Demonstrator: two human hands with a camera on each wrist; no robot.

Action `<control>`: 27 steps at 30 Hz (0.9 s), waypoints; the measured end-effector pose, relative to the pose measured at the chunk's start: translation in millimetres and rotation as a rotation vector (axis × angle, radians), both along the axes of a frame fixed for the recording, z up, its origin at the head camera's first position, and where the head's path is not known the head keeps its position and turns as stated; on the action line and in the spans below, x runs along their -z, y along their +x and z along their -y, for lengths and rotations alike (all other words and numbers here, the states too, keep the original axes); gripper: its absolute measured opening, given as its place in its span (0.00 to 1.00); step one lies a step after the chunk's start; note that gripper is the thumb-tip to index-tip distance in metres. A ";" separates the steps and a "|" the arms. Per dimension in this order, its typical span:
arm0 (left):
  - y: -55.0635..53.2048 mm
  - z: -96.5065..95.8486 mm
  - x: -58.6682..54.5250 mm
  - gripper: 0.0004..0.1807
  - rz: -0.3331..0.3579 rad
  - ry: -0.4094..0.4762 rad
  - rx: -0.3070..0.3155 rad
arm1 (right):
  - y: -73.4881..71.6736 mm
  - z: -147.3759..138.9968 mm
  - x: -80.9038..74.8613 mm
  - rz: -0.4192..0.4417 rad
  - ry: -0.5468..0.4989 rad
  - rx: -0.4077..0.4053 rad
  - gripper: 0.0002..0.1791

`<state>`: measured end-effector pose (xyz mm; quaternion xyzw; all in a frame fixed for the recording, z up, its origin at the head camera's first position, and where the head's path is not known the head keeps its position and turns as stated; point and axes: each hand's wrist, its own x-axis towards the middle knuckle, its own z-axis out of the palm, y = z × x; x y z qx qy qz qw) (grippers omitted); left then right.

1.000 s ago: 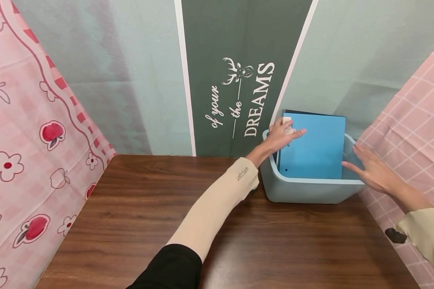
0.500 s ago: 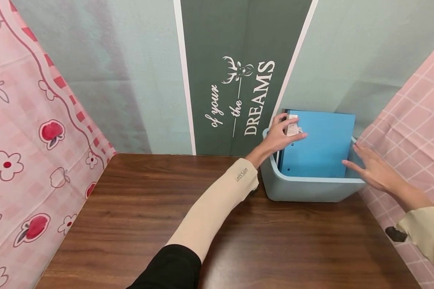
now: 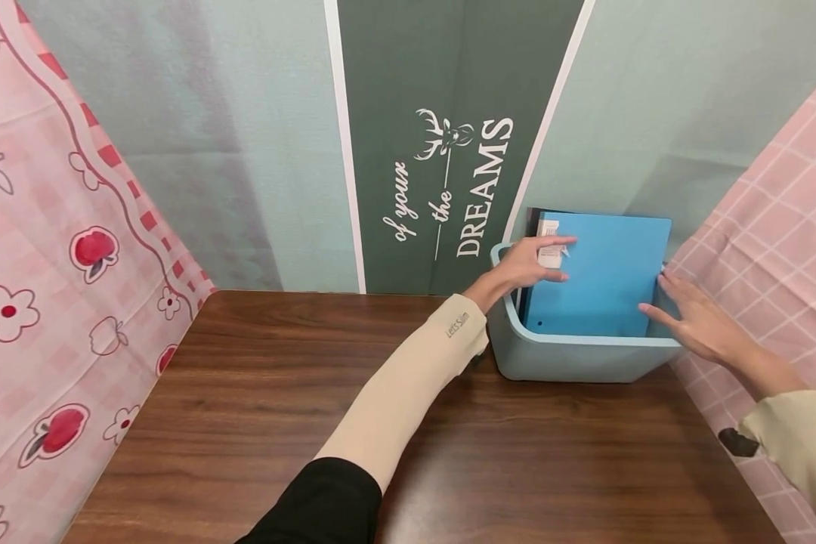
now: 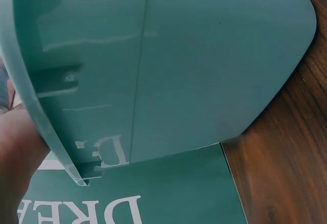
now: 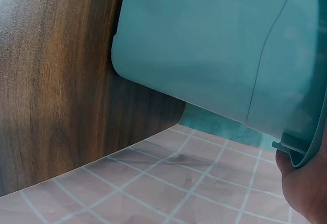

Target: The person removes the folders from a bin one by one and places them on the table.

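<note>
A blue hole-punched folder [image 3: 608,276] with a white label [image 3: 550,229] stands upright in a light blue plastic bin [image 3: 578,361], a darker edge showing behind it. My left hand [image 3: 522,263] reaches over the bin's left rim, thumb and forefinger stretched across the label and the folder's left side. At the right end of the bin, my right hand [image 3: 702,321] lies over the rim with straight fingers, its thumb pointing inward. In the left wrist view, the bin's outer wall [image 4: 214,65] covers most of the hand. The right wrist view shows that hand [image 5: 306,185] against the rim.
The bin sits at the back right of a brown wooden table [image 3: 299,393]. Behind it hangs a green cloth [image 3: 442,60] with white lettering. Pink patterned cloths hang on the left [image 3: 47,249] and right [image 3: 789,219].
The folder has shifted right within the bin and uncovered more of its label. My left hand has slid slightly down its face, while my right hand stays at the right rim.
</note>
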<state>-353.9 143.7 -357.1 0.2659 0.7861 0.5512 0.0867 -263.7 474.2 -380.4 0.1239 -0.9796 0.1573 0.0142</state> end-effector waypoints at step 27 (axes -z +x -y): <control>8.5 -2.9 0.3 0.39 -0.144 -0.020 -0.195 | 1.3 0.8 2.7 -0.020 -0.021 0.001 0.48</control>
